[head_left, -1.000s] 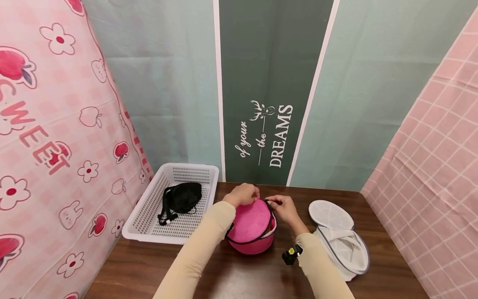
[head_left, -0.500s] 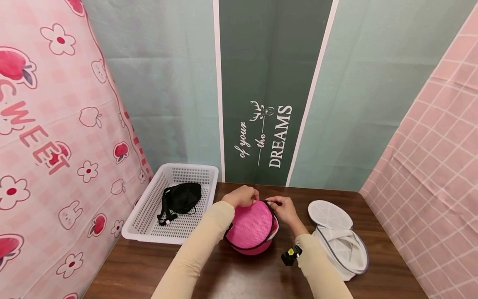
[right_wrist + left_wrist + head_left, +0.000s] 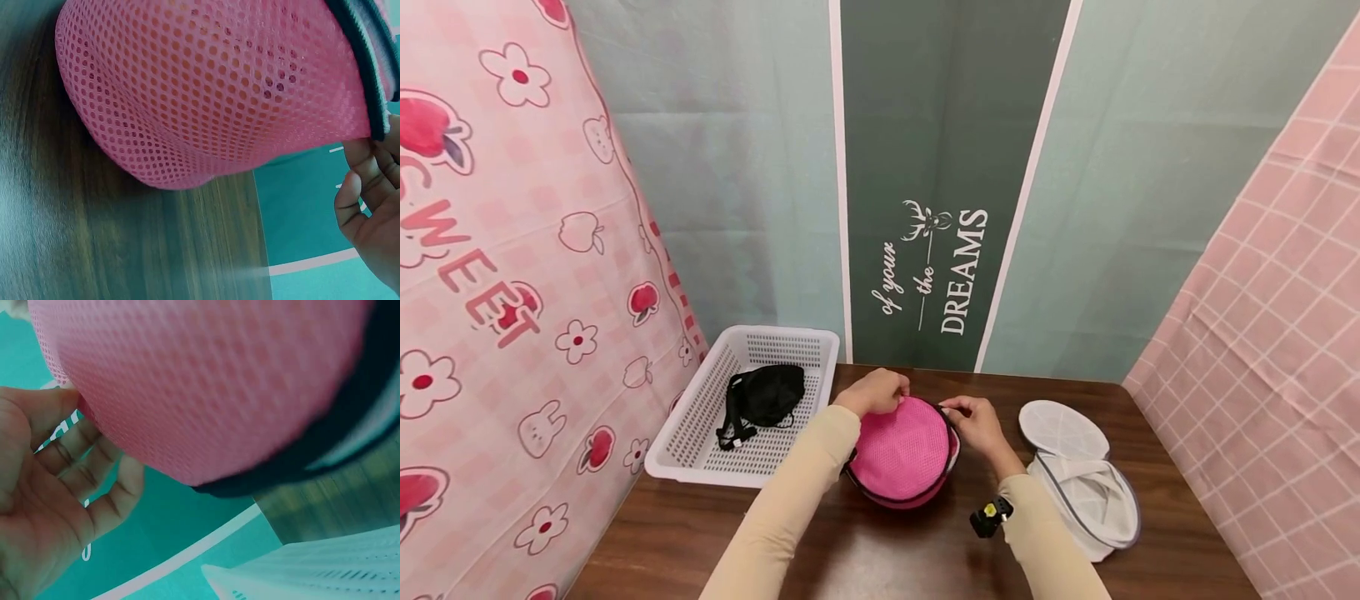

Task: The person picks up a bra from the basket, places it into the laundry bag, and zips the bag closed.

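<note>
A round pink mesh laundry bag [image 3: 898, 454] with black zip edging stands on the table between my hands, its lid lying over the top. My left hand [image 3: 876, 392] pinches the mesh at the far left edge; in the left wrist view that hand [image 3: 56, 481] has its thumb and fingers on the pink mesh. At the far right of the rim, my right hand [image 3: 977, 421] pinches the black zip edge. The right wrist view shows the right hand's fingertips [image 3: 359, 150] at the end of the zip band, below the bulging mesh side.
To the left is a white perforated basket [image 3: 662, 450] with a black strapped bundle [image 3: 767, 396] inside. A white mesh bag [image 3: 1097, 500] with its round lid [image 3: 1063, 429] folded back lies at the right. Patterned cloths enclose the wooden table [image 3: 880, 558].
The pink bag's lid has turned flatter over the opening, covering more of the rim at the right. My left hand has shifted slightly left, my right hand slightly right along the edge.
</note>
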The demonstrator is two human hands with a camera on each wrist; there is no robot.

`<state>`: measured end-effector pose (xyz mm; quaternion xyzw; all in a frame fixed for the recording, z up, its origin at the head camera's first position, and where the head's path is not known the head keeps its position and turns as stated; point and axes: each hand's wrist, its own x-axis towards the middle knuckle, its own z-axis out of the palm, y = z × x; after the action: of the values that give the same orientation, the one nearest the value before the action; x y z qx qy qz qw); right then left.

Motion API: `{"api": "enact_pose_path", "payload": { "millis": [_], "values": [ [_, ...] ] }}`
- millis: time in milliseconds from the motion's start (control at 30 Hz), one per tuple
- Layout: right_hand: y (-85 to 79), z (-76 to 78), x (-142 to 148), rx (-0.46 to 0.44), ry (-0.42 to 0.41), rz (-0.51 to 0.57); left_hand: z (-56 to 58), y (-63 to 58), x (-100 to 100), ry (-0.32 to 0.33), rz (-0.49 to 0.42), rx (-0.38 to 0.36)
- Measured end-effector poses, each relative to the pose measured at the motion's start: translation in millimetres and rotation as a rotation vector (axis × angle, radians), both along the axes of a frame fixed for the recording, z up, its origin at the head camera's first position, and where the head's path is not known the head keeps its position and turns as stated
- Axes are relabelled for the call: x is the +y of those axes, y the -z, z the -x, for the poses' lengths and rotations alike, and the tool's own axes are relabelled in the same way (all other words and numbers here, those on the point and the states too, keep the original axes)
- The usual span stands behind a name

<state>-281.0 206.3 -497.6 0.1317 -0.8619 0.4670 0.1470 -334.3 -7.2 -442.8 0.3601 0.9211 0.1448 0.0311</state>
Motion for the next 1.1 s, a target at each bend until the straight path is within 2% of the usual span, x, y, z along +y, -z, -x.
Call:
{"api": "enact_pose_path", "payload": {
  "millis": [300, 467, 600, 767, 933, 1100],
  "values": [
    [-0.6, -1.6, 8.6, -0.018, 0.019, -0.039, -0.4, 0.0, -20.3, -0.048, -0.058, -0.071],
    [0.4, -4.3, 9.9, -0.122, 0.028, 0.051, -0.4, 3.0, -32.8, -0.074, -0.131, -0.076],
    [0.8, -7.6, 10.3, -0.190, 0.049, 0.142, -1.7, 8.6, -39.3, -0.139, -0.182, -0.051],
    [1.9, -11.2, 11.1, -0.192, 0.055, 0.181, -7.2, 12.4, -40.3, -0.257, -0.204, 0.023],
    [1.6, -14.3, 10.6, -0.198, 0.047, 0.210, -12.5, 15.8, -37.4, -0.337, -0.200, 0.124],
    [0.9, -19.9, 10.6, -0.206, 0.059, 0.229, -16.6, 19.2, -36.1, -0.431, -0.213, 0.150]
  ]
}}
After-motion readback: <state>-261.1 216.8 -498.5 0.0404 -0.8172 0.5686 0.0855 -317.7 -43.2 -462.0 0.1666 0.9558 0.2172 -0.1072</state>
